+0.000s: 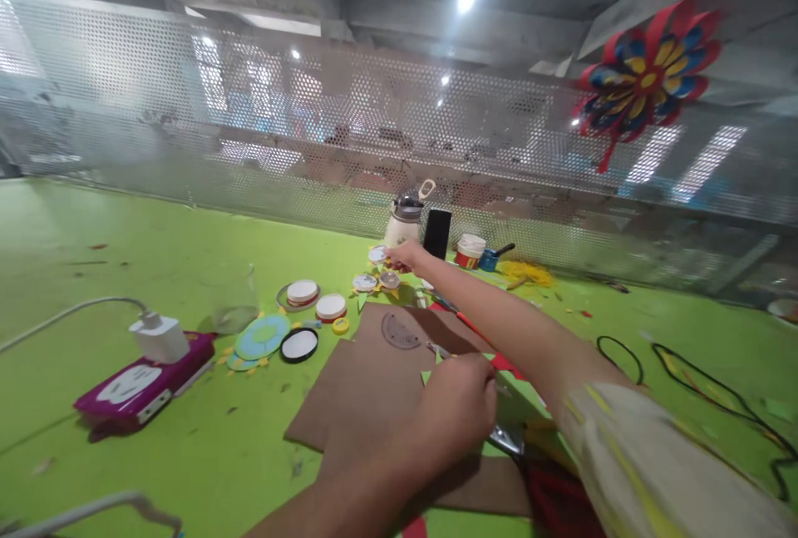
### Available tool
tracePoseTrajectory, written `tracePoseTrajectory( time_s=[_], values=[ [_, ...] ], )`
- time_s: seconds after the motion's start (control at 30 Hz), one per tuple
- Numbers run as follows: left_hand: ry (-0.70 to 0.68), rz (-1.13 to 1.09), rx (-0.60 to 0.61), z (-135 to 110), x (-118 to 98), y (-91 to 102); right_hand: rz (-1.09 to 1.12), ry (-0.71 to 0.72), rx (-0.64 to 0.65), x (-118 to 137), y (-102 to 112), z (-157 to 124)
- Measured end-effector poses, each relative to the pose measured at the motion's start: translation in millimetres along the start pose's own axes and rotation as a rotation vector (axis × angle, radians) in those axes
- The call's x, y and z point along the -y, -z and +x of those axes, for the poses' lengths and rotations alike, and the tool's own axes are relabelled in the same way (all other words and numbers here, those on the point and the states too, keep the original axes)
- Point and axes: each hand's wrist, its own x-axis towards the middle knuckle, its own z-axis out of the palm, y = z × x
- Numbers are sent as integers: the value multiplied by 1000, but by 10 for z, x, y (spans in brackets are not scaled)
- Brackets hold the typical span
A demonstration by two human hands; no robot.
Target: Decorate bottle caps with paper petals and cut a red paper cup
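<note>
My right hand [405, 254] reaches far across the green table [155, 255], its fingers pinched on a small round white disc [377, 254]. More small discs on yellow petal shapes [365, 282] lie just in front of it. My left hand [458, 409] is close to me over brown cardboard sheets [367, 388], fingers curled shut over the blades of scissors [508, 440]. A thin metal tip [435, 347] pokes out beyond the knuckles and red handles [552, 492] show behind. A brown half-round cut-out [399, 330] lies on the cardboard.
On the left sits a purple power strip [140, 384] with a white charger [159, 337]. Round lids and tape rolls [302, 293] and a blue-green disc [262, 336] lie mid-table. A white jug [404, 222], black phone [437, 232] and cups [470, 251] stand by the perforated screen [249, 122]. Black cord [716, 392] lies right.
</note>
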Motion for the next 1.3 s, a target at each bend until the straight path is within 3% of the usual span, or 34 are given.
tracePoseTrajectory(
  time_s=[0.17,0.33,0.57,0.73,0.87,1.07,1.3],
  values=[
    [-45,31,12,-8,28,-9,-239,49,-24,142,-166,200],
    [-39,39,-2,-18,21,-5,-566,198,-114,105,-89,175],
    [-40,18,-18,-17,13,-26,-1018,574,126,-15,-182,-112],
    [-32,16,-19,-1,22,-16,-1195,703,99,-133,-377,-253],
    [-37,1,-17,-3,11,24,-1204,731,60,-180,-428,-226],
    [-49,-30,-11,-1,14,19,-1108,718,130,-162,-418,-177],
    [-18,-142,-46,-13,20,25,-699,677,200,89,-260,-150]
  ],
)
